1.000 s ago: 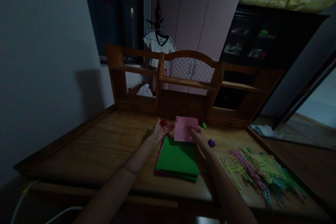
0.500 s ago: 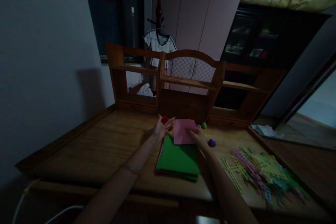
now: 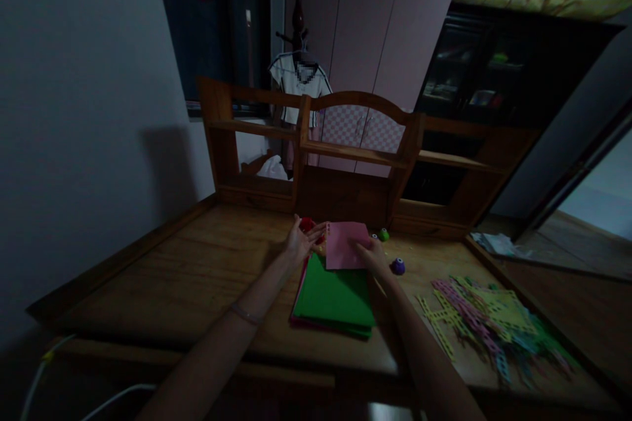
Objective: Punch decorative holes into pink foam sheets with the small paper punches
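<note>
A pink paper sheet, with small marks or holes at its upper left corner, is pinched at its right side by my right hand. My left hand is open beside the sheet's left edge, fingers stretched out toward it. Under and in front of the sheet lies a stack of green sheets, with a dark pink edge showing at its left. Behind my left fingers sits a red object, partly hidden. Right of my right hand stand a small purple object and a small green one.
A pile of punched yellow, pink, green and blue strips covers the right of the wooden table. A wooden shelf unit rises along the back edge. A white cable hangs at the lower left.
Almost nothing differs. The view has shifted very slightly; both hands and the pink sheet keep nearly the same places.
</note>
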Demonstrator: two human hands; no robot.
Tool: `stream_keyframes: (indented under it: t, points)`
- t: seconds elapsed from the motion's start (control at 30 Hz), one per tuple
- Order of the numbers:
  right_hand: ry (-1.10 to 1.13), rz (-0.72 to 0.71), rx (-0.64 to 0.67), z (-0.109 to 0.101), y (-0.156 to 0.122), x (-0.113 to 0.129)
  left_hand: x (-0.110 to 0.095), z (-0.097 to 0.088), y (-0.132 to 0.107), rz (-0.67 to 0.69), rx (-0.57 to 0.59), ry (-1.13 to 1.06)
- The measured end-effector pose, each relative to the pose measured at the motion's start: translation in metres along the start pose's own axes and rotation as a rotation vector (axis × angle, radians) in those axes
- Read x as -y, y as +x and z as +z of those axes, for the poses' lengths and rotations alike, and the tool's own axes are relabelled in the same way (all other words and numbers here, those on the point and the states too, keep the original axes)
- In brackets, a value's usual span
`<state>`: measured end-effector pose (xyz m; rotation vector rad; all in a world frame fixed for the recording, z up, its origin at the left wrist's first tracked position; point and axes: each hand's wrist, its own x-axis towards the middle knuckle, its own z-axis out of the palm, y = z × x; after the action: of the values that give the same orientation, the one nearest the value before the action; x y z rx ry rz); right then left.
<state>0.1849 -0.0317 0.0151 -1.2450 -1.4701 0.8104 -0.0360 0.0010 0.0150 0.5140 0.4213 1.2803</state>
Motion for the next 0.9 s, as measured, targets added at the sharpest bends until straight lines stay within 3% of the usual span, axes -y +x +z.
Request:
stream_keyframes:
  t: [0.33,0.63,0.9]
  points:
    - [-0.019,-0.014,-0.029,-0.004,0.004,-0.008,-0.004,-0.008,-0.001,0.049,-0.12,-0.059]
    - [-0.026,-0.065,-0.037,-0.004,0.005,-0.01,-0.001,-0.013,0.0,0.105,-0.058,0.007]
    - [0.033,-0.029,-0.083,-0.006,0.005,-0.01,0.002,-0.019,0.01,0.255,-0.271,0.182]
